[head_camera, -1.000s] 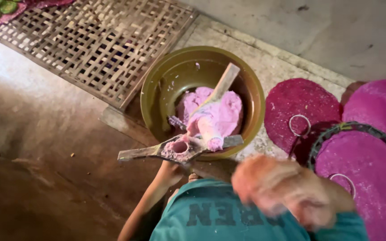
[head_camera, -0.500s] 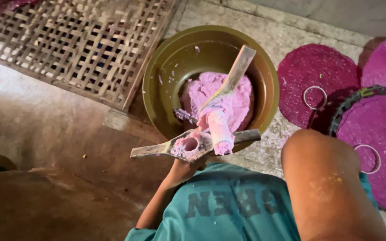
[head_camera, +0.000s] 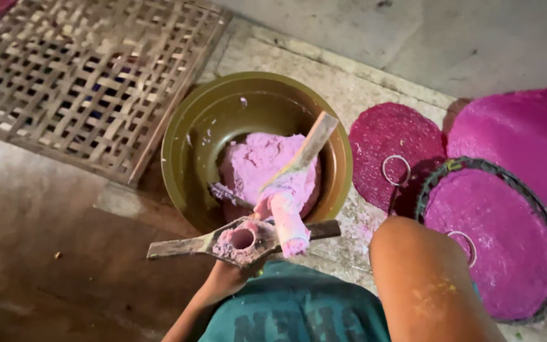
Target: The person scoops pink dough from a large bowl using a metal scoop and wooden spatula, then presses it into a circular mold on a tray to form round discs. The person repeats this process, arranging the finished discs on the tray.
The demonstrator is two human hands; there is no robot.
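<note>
Left hand (head_camera: 226,278) – fingers clenched under wooden press (head_camera: 242,239), now steady over olive bowl (head_camera: 188,145); pink dough (head_camera: 267,168) inside. Right forearm (head_camera: 425,285) has swung aside – fingers unseen, cannot tell.

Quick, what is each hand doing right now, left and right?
Left hand: closed under the wooden press, holding it over the bowl.
Right hand: out of view; only the forearm shows.

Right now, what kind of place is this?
Probably a floor-level workspace for handmade food: a round olive-green bowl of pink dough, flat magenta discs spread on the ground, and a woven bamboo lattice tray.
</note>
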